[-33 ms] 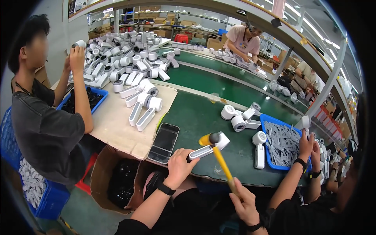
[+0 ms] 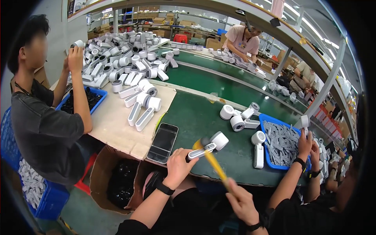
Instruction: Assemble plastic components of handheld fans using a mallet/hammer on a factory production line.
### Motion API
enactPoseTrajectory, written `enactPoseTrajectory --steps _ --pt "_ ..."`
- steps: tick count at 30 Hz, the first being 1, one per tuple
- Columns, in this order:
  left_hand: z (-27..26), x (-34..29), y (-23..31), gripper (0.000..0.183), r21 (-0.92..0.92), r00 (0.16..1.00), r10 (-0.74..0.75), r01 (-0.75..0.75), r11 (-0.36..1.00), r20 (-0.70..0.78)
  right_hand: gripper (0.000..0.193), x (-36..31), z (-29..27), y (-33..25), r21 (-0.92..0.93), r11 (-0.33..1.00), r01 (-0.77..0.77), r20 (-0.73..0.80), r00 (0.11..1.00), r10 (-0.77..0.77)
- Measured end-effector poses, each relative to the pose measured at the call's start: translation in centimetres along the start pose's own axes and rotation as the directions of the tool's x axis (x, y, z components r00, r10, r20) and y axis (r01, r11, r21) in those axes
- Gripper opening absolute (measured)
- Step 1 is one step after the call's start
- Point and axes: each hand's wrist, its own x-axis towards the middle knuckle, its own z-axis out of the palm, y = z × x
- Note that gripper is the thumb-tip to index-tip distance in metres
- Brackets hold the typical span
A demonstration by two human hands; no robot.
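Observation:
My left hand (image 2: 180, 164) grips a white fabric shaver (image 2: 219, 140) by the end of its handle, the long grey-edged slot facing up and its round head pointing away to the right. In my right hand (image 2: 243, 203) is a yellow hammer (image 2: 215, 165), held by the lower handle. Its dark-tipped head is smeared by motion and overlaps the shaver's handle; whether they touch, I cannot tell. A black phone (image 2: 163, 143) lies just left of my left hand.
Right of the held piece, another shaver (image 2: 258, 149) lies beside a blue tray (image 2: 267, 154) of grey strips, where a person's hands (image 2: 305, 147) hold one more. Several shavers rest on cardboard (image 2: 117, 129) at left, before a large heap (image 2: 121, 58). A person sits at left.
The hammer's head has swung left and slightly down over the shaver's handle. My right hand has shifted a little left. My left hand has hardly moved.

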Motion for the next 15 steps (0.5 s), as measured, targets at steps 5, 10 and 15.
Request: enactPoseTrajectory --steps 5,10,15 --pt "0.4 0.5 -0.1 0.025 -0.004 1.000 0.003 -0.003 1.000 0.001 0.054 0.7 -0.9 -0.8 -0.093 0.994 -0.063 0.081 0.994 0.071" --pt "0.1 0.6 0.3 0.031 0.048 0.999 -0.032 0.032 0.998 0.003 0.056 0.3 0.6 0.7 -0.085 0.996 0.017 0.074 0.997 -0.011" --pt "0.5 0.3 -0.6 0.030 0.048 0.999 -0.024 0.022 0.999 0.045 0.053 0.0 0.2 -0.2 0.046 0.999 0.029 -0.021 0.999 -0.028"
